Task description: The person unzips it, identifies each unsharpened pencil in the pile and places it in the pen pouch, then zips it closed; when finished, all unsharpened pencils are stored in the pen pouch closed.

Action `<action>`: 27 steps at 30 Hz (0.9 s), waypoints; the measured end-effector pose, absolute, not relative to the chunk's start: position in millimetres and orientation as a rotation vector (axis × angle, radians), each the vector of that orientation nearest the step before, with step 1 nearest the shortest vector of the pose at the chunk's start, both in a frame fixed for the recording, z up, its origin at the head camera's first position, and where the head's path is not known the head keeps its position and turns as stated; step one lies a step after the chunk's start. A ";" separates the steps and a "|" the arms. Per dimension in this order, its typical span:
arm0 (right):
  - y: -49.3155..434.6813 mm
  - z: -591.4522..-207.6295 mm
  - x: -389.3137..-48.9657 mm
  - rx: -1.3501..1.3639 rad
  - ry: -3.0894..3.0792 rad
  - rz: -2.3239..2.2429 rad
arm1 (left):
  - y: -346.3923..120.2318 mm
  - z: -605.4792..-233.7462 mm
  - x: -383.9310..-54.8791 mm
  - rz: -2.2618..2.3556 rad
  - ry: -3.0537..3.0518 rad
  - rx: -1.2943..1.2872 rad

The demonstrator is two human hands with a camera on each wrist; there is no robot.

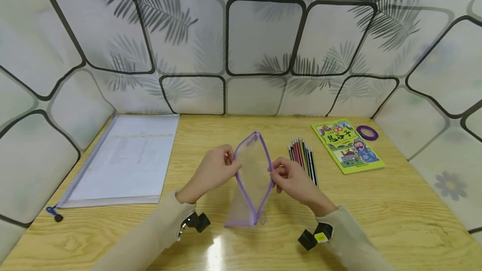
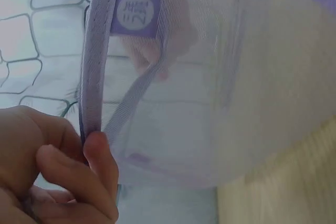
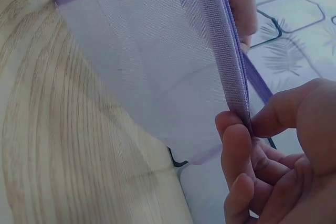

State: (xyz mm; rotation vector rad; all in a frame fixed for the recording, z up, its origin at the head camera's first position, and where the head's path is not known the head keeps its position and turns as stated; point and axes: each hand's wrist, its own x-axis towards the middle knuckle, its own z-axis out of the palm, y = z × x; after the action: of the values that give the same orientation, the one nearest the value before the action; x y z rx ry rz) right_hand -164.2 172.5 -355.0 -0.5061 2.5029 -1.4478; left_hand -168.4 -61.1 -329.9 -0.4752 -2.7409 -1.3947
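A see-through mesh zipper pouch (image 1: 254, 166) with purple edging is held upright over the middle of the table, its mouth spread wide into a diamond. My left hand (image 1: 215, 170) pinches the left edge of the opening between thumb and fingers. On the opposite edge, my right hand (image 1: 295, 180) grips the purple zipper band the same way. A purple square label (image 2: 137, 11) shows near the band in the left wrist view. In the right wrist view the mesh side (image 3: 152, 61) hangs close over the wooden tabletop.
Several pencils (image 1: 304, 158) lie bunched behind my right hand. Farther right are a green-yellow comic-style book (image 1: 347, 145) and a purple tape roll (image 1: 367, 132). A large clear document folder (image 1: 132, 158) with papers lies at left, its blue zipper pull (image 1: 54, 213) near the table edge.
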 end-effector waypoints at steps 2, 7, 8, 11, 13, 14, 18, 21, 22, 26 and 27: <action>173.8 -354.4 -164.2 -0.499 2.501 -1.447 | -65.3 -328.3 -169.8 -1.316 -2.747 -0.486; 177.6 -352.7 -164.3 -0.449 2.494 -1.442 | -75.8 -327.1 -173.1 -1.104 -2.776 -0.513; 178.4 -352.4 -164.3 -0.434 2.490 -1.446 | -78.1 -326.8 -173.6 -1.082 -2.785 -0.511; 180.6 -351.5 -163.8 -0.398 2.479 -1.456 | -85.7 -323.9 -174.6 -1.051 -2.797 -0.481; 181.7 -351.1 -163.2 -0.389 2.466 -1.467 | -91.2 -321.5 -174.8 -1.042 -2.789 -0.448; 182.0 -351.0 -163.0 -0.388 2.462 -1.469 | -93.9 -320.5 -174.8 -1.042 -2.781 -0.430; 181.6 -351.1 -162.2 -0.399 2.440 -1.483 | -100.8 -318.4 -172.8 -1.057 -2.764 -0.419; 180.4 -352.3 -161.6 -0.412 2.438 -1.484 | -99.7 -320.6 -170.7 -1.077 -2.763 -0.475; 179.7 -353.0 -161.8 -0.422 2.437 -1.482 | -98.5 -321.8 -170.2 -1.079 -2.764 -0.491; 174.9 -356.4 -163.9 -0.481 2.428 -1.480 | -94.3 -324.5 -167.0 -1.076 -2.754 -0.545; 173.3 -357.4 -164.7 -0.499 2.421 -1.482 | -93.7 -325.1 -166.3 -1.072 -2.758 -0.547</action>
State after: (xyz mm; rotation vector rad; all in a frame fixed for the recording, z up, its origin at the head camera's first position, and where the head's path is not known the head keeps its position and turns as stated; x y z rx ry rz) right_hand -164.7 173.3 -357.4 -0.4991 2.4207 -1.4823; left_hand -166.3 -93.7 -325.1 -0.5472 -2.7581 -1.0722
